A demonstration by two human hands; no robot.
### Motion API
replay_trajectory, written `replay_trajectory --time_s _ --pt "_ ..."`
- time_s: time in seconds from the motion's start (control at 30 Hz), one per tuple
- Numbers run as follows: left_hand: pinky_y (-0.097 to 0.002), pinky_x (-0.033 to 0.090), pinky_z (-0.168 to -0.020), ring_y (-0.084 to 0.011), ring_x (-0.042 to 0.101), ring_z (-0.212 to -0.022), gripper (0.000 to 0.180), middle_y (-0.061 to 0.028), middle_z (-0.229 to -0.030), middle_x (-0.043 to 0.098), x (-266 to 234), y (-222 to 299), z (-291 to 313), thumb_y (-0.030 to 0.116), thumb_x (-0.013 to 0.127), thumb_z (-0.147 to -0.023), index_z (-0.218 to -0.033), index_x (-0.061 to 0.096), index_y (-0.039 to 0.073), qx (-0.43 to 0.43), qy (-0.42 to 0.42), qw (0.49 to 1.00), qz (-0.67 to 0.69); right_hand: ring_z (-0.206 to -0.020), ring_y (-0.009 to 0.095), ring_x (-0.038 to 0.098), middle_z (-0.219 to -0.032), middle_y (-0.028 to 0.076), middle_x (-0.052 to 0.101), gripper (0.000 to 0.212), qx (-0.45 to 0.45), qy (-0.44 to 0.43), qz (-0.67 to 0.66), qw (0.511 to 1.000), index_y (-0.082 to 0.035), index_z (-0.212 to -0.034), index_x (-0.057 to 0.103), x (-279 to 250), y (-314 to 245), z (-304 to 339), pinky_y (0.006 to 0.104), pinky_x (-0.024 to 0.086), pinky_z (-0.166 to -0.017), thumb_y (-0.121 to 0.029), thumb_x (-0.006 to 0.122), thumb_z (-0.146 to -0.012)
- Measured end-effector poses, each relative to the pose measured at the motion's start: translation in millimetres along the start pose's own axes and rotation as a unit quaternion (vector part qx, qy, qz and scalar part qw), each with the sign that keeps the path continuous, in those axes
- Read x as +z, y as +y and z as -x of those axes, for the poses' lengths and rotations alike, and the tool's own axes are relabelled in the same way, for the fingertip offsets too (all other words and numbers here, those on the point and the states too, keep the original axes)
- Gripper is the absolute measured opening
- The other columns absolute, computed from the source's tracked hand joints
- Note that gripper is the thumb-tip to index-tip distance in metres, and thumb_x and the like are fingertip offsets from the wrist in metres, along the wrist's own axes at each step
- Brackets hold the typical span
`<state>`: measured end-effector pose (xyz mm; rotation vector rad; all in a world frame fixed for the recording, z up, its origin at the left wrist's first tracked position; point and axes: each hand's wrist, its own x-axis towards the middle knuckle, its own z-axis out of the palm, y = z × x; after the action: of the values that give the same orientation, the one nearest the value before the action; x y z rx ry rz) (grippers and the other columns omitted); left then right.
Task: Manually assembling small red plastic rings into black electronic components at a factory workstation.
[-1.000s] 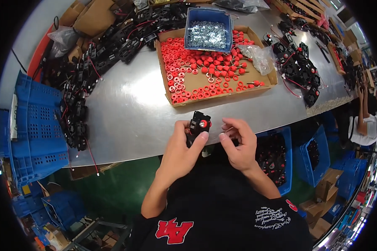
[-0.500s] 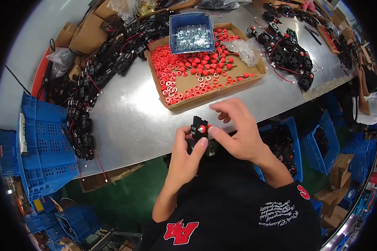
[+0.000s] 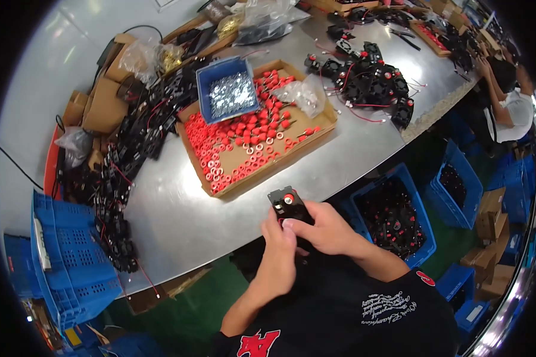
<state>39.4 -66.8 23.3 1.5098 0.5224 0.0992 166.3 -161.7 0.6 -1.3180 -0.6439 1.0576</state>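
Both hands hold a small black plastic part [image 3: 293, 210] beyond the table's front edge, with a red-ringed metal post [image 3: 289, 198] standing on its upper face. My left hand [image 3: 277, 256] is closed around its lower left side, thumb on top. From the right, my right hand [image 3: 330, 231] grips the same part, its thumb tip close to the left thumb; its other fingers are partly hidden underneath. Past the hands lies a shallow cardboard tray [image 3: 238, 158] of red rings [image 3: 199, 135] and red-capped posts [image 3: 259, 122]. A blue bin [image 3: 204, 89] of small shiny metal pieces rests on it.
Black fan parts with wires pile up at the left [image 3: 143, 134] and far right [image 3: 372, 80]. A plastic bag [image 3: 307, 95] lies in the tray. Blue crates stand at left [image 3: 77, 262] and below the table at right [image 3: 424, 253]. Another person [image 3: 512, 116] sits far right.
My right hand, raised with fingers spread, has come down and closed on the black part. The part has turned its post upward. The whole view has swung, shifting the tray left.
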Motion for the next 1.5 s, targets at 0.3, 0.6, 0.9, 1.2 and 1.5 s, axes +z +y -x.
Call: replay_trajectory --time_s 0.3,0.6,0.9,1.2,1.5 --pt "-0.0334 0.056 -0.068 -0.0287 0.061 -0.093 0.031 -0.0174 -0.111 0.056 -18 -4 -24 0.010 0.068 -0.087 -0.114 0.059 -0.001 0.188 0.205 0.915 -0.292 -0.077 0.010 0.064 -0.092 0.003 0.068 0.032 -0.160 0.387 0.299 0.858 -0.001 -0.109 0.066 -163 -97 -45 0.0266 0.053 -0.066 -0.029 0.068 -0.094" --pt "-0.0456 0.044 -0.087 -0.0381 0.056 -0.100 0.036 -0.0188 -0.104 0.061 -228 -47 -3 0.020 0.069 -0.081 -0.107 0.059 -0.002 0.056 0.549 0.578 -0.601 -0.105 0.023 0.063 -0.122 0.014 0.064 0.043 -0.244 0.521 0.493 0.653 0.001 -0.128 0.061 -206 -58 -62 0.0327 0.048 -0.089 -0.026 0.068 -0.095" --pt "-0.0437 0.049 -0.083 -0.0341 0.065 -0.095 0.044 -0.0179 -0.095 0.070 -355 -49 42 0.024 0.079 -0.074 -0.109 0.069 0.000 -0.052 0.518 0.553 -0.650 -0.102 0.026 0.058 -0.116 0.015 0.062 0.026 -0.313 0.391 0.431 0.751 0.001 -0.115 0.062 -65 46 -25 0.0340 0.047 -0.083 -0.001 0.063 -0.089" --pt "-0.0313 0.053 -0.080 -0.0168 0.066 -0.094 0.021 -0.0045 -0.104 0.069 -290 22 39 0.012 0.066 -0.093 -0.111 0.062 0.002 0.245 0.516 0.811 0.125 -0.093 0.024 0.057 -0.108 0.015 0.058 0.028 -0.330 0.217 0.348 0.850 0.001 -0.111 0.061 -2 32 -18 0.0313 0.048 -0.082 0.002 0.063 -0.083" --pt "-0.0366 0.059 -0.078 -0.0209 0.067 -0.091 0.027 -0.0100 -0.103 0.068 -137 -4 13 0.007 0.062 -0.090 -0.115 0.057 0.000 0.101 0.328 0.859 0.380 -0.098 0.013 0.062 -0.120 0.012 0.063 0.038 0.024 -0.121 -0.131 0.984 0.000 -0.133 0.051 69 10 -46 0.0277 0.051 -0.082 -0.011 0.058 -0.098"
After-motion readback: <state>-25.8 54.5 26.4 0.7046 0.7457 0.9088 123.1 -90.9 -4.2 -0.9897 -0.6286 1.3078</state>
